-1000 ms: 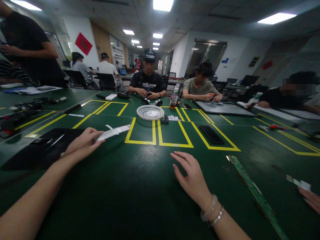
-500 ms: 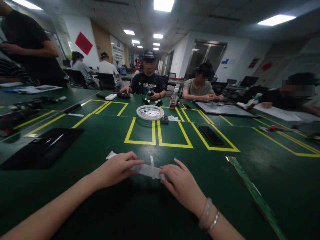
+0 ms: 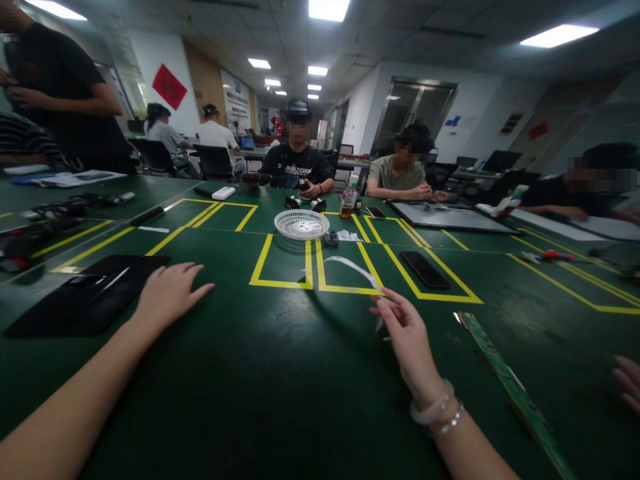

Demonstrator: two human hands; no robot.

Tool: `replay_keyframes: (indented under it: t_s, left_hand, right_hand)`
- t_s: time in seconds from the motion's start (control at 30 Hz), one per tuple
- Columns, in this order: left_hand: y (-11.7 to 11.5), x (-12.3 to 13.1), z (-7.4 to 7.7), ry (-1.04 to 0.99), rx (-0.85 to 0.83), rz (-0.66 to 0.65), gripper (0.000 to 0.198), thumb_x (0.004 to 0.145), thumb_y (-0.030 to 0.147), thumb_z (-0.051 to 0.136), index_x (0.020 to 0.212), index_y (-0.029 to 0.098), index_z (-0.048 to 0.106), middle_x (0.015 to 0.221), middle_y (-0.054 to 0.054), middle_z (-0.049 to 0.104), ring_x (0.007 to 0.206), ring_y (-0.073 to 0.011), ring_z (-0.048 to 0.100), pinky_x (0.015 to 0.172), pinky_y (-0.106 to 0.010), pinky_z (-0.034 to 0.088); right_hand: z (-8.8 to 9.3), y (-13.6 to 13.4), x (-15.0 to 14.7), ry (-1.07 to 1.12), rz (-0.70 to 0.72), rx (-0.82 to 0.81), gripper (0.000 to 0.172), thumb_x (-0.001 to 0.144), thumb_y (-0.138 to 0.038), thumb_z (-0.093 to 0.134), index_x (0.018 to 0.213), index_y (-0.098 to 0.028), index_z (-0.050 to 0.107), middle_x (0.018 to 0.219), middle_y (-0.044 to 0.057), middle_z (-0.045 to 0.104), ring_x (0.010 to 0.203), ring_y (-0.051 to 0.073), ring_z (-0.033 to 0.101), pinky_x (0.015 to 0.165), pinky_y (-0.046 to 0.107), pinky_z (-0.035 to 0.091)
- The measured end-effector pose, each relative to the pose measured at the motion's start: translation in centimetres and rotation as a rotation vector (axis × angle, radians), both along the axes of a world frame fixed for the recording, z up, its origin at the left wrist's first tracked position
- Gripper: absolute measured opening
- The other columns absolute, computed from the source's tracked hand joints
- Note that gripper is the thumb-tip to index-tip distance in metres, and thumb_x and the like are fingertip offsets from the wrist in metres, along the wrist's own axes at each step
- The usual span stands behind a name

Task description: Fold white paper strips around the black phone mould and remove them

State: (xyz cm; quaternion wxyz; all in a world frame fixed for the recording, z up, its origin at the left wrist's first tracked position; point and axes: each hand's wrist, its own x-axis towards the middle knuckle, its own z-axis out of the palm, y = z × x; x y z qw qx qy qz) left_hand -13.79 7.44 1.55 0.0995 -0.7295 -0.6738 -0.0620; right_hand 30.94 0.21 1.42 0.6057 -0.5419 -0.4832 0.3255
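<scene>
My right hand (image 3: 403, 327) pinches the end of a long, thin white strip (image 3: 353, 265), which arches up and away to the left above the yellow-taped squares. Whether it is paper, tape or a flat cable I cannot tell. Under those fingers a small greyish piece (image 3: 382, 327) shows in part. On the left, my left hand (image 3: 167, 293) holds nothing, its fingers stretched out at the right edge of a flat black panel (image 3: 65, 307). Right of my right hand lies a long green circuit board (image 3: 505, 380).
A white round basket (image 3: 301, 233) stands mid-table beside a small dark part (image 3: 331, 238). A black phone-like slab (image 3: 424, 269) lies to the right. Several people sit or stand around the table; another person's hand (image 3: 629, 381) enters at the right edge.
Both hands were close together on a whitish translucent strip. They have parted: my left hand let go and moved left, my right hand moved right and up with the white strip.
</scene>
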Motion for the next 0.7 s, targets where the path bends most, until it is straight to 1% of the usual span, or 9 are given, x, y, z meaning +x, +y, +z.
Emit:
replay_keyframes:
  t_s: [0.07, 0.13, 0.2, 0.27, 0.33, 0.4, 0.5, 0.6, 0.7]
  left_hand:
    - [0.2, -3.1, 0.3, 0.001, -0.018, 0.187, 0.072, 0.096, 0.057, 0.043, 0.137, -0.001, 0.050, 0.138, -0.029, 0.046, 0.127, -0.0432, 0.041, 0.102, -0.062, 0.033]
    - [0.0, -5.8, 0.5, -0.055, -0.097, 0.362, 0.080, 0.093, 0.064, 0.042, 0.130, -0.006, 0.052, 0.129, -0.034, 0.050, 0.119, -0.0487, 0.046, 0.094, -0.068, 0.035]
    - [-0.2, -7.8, 0.6, -0.140, -0.217, 0.531, 0.090, 0.087, 0.075, 0.043, 0.127, -0.005, 0.055, 0.128, -0.033, 0.051, 0.117, -0.0503, 0.047, 0.093, -0.070, 0.034]
    - [-0.3, -9.0, 0.4, -0.202, -0.280, 0.620, 0.097, 0.082, 0.082, 0.044, 0.131, -0.001, 0.053, 0.136, -0.032, 0.044, 0.122, -0.0504, 0.043, 0.097, -0.068, 0.031]
    - [-0.3, -9.8, 0.3, -0.221, -0.249, 0.651, 0.100, 0.081, 0.082, 0.043, 0.136, -0.001, 0.048, 0.140, -0.033, 0.040, 0.124, -0.0501, 0.042, 0.097, -0.064, 0.035]
    - [-0.3, -10.4, 0.1, -0.237, -0.222, 0.699, 0.099, 0.081, 0.082, 0.042, 0.138, 0.000, 0.045, 0.138, -0.033, 0.041, 0.122, -0.0499, 0.044, 0.094, -0.061, 0.038]
    - [-0.3, -11.4, -0.1, -0.241, -0.238, 0.731, 0.104, 0.078, 0.086, 0.039, 0.134, -0.001, 0.049, 0.136, -0.033, 0.044, 0.119, -0.0500, 0.047, 0.092, -0.064, 0.038]
    - [-0.5, -12.3, -0.3, -0.177, -0.235, 0.682, 0.110, 0.075, 0.091, 0.034, 0.130, -0.003, 0.052, 0.131, -0.032, 0.050, 0.115, -0.0468, 0.050, 0.095, -0.061, 0.037]
    - [-0.8, -12.3, -0.2, -0.116, -0.197, 0.603, 0.109, 0.078, 0.090, 0.029, 0.133, -0.001, 0.051, 0.128, -0.029, 0.054, 0.111, -0.0442, 0.054, 0.093, -0.056, 0.041]
  right_hand:
    - [0.2, 0.4, 0.5, 0.223, -0.074, -0.063, 0.058, 0.072, -0.048, 0.079, 0.121, -0.021, 0.063, 0.105, 0.006, 0.074, 0.090, 0.020, 0.070, 0.080, 0.033, 0.058]
    - [0.2, 0.5, 0.8, 0.384, -0.104, -0.123, 0.058, 0.069, -0.044, 0.084, 0.119, -0.023, 0.064, 0.103, 0.004, 0.075, 0.090, 0.018, 0.071, 0.076, 0.028, 0.060]
    - [0.1, 0.5, 1.0, 0.490, -0.106, -0.160, 0.052, 0.070, -0.040, 0.083, 0.116, -0.024, 0.064, 0.102, 0.003, 0.075, 0.094, 0.018, 0.071, 0.074, 0.026, 0.061]
    - [0.0, 0.4, 1.0, 0.550, -0.109, -0.174, 0.042, 0.074, -0.036, 0.081, 0.111, -0.025, 0.065, 0.104, 0.003, 0.074, 0.097, 0.017, 0.071, 0.073, 0.024, 0.061]
    - [-0.1, 0.5, 1.1, 0.585, -0.129, -0.184, 0.032, 0.079, -0.035, 0.077, 0.107, -0.024, 0.066, 0.105, 0.003, 0.074, 0.097, 0.017, 0.070, 0.073, 0.024, 0.062]
    - [-0.1, 0.5, 1.2, 0.614, -0.153, -0.203, 0.024, 0.083, -0.033, 0.073, 0.105, -0.024, 0.066, 0.105, 0.003, 0.074, 0.097, 0.016, 0.070, 0.072, 0.023, 0.061]
    - [-0.2, 0.5, 1.3, 0.626, -0.146, -0.216, 0.021, 0.085, -0.034, 0.070, 0.104, -0.024, 0.066, 0.105, 0.003, 0.074, 0.097, 0.016, 0.070, 0.074, 0.023, 0.061]
    - [-0.6, 0.4, 1.5, 0.584, -0.098, -0.192, 0.028, 0.084, -0.039, 0.072, 0.107, -0.025, 0.066, 0.108, 0.003, 0.073, 0.100, 0.017, 0.070, 0.078, 0.027, 0.061]
    - [-0.9, 0.5, 1.7, 0.544, -0.087, -0.179, 0.030, 0.085, -0.043, 0.069, 0.109, -0.025, 0.065, 0.112, 0.004, 0.072, 0.103, 0.019, 0.069, 0.083, 0.032, 0.061]
